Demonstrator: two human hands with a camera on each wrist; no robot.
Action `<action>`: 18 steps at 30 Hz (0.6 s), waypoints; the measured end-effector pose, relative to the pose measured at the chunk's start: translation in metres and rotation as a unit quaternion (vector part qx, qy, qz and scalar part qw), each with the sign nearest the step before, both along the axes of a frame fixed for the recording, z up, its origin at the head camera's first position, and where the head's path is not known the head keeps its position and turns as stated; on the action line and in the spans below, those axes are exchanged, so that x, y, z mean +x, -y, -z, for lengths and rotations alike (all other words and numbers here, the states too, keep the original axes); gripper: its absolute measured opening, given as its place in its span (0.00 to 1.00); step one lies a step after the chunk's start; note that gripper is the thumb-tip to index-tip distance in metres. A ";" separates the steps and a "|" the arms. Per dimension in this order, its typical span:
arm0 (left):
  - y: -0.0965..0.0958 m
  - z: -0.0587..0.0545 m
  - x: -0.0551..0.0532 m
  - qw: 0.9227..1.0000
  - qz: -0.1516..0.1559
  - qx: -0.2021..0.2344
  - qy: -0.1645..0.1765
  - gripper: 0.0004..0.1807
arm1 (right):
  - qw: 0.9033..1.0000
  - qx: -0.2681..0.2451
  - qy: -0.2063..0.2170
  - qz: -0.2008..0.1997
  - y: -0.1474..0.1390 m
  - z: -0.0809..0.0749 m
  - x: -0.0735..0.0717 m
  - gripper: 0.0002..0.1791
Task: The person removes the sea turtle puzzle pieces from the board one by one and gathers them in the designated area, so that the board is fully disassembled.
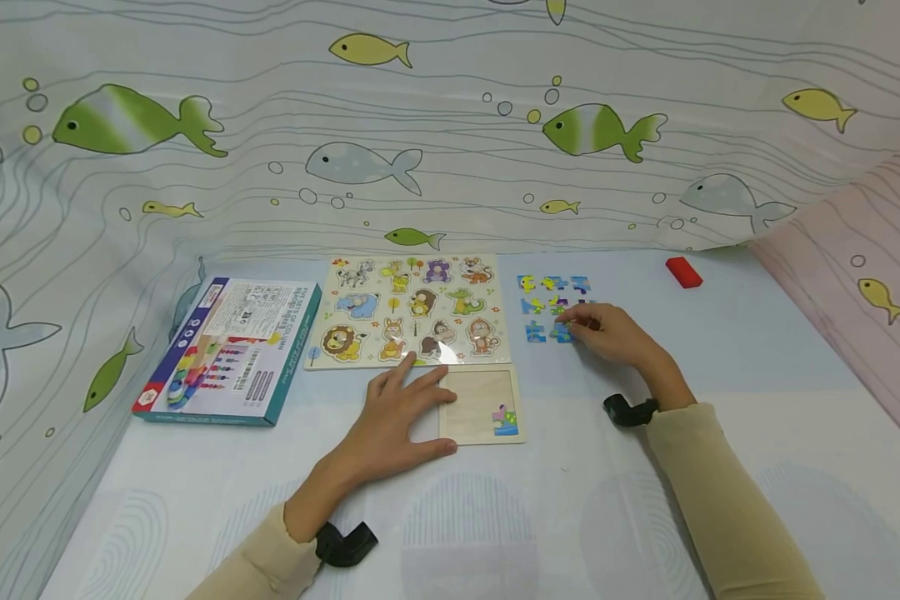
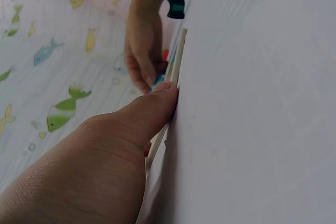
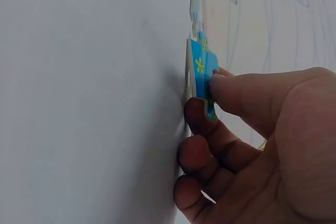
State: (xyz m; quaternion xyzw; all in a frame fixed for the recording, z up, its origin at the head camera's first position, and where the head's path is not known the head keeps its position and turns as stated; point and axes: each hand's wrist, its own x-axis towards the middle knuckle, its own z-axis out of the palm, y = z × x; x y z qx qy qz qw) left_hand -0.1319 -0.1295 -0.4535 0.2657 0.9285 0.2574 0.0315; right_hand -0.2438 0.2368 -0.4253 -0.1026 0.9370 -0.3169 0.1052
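Note:
My left hand (image 1: 399, 417) lies with fingers spread at the left edge of a shallow wooden puzzle tray (image 1: 468, 408); its fingertips reach the animal board above. In the left wrist view the thumb (image 2: 152, 106) touches the tray's edge. One jigsaw piece (image 1: 506, 421) with pink, green and blue print sits in the tray's lower right corner. To the right, my right hand (image 1: 611, 333) pinches a blue jigsaw piece (image 3: 200, 69) between thumb and fingers, close to the table. Several loose pieces (image 1: 536, 332) lie in rows beside that hand.
A board with cartoon animals (image 1: 375, 337) lies directly behind the tray. On the left is a flat boxed set (image 1: 232, 358) with a teal side. A red block (image 1: 683, 272) stands at the back right. Fish-printed cloth (image 1: 450, 125) rises behind the table.

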 end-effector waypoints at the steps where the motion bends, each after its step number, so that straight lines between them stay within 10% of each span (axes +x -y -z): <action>1: 0.000 0.000 0.000 1.000 0.000 0.000 0.000 0.33 | 1.000 0.002 -0.001 0.000 0.000 0.000 0.000 0.15; 18: 0.000 -0.001 0.000 1.000 0.001 0.000 -0.002 0.33 | 0.999 0.016 -0.031 -0.023 -0.001 0.003 0.001 0.17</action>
